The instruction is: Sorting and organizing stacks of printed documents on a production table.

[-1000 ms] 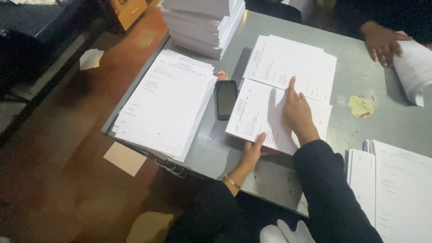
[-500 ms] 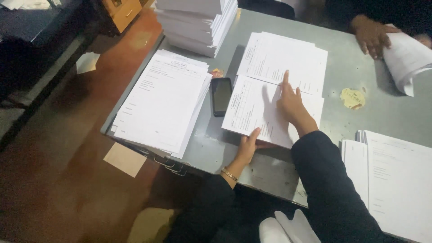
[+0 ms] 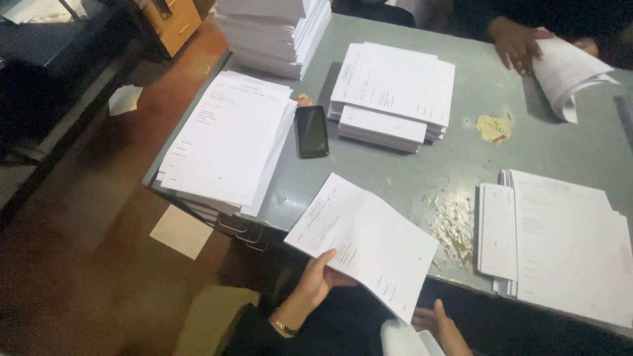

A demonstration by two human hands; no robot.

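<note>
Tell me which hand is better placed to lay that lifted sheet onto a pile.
Left, probably. The left hand already grips the printed sheet at its lower edge, near the table's front edge. The right hand sits open below the sheet's corner, holding nothing.

Five stacks of printed paper are lying on the one grey metal table (image 3: 422, 178): a tall stack (image 3: 273, 29) at the upper middle of the frame, a wide stack (image 3: 227, 142) at the left, a middle stack (image 3: 394, 92) above centre, and two stacks side by side at the right edge, one narrow (image 3: 498, 231) and one broad (image 3: 570, 244). One loose sheaf (image 3: 366, 240) is hanging at lower centre. One black phone (image 3: 311, 131) is lying near centre. Three hands are showing: the person's left hand (image 3: 316, 280) and right hand (image 3: 442, 323) at the bottom, and another person's hand (image 3: 514, 43) at upper right, beside one curled bundle of paper (image 3: 567, 69).
</note>
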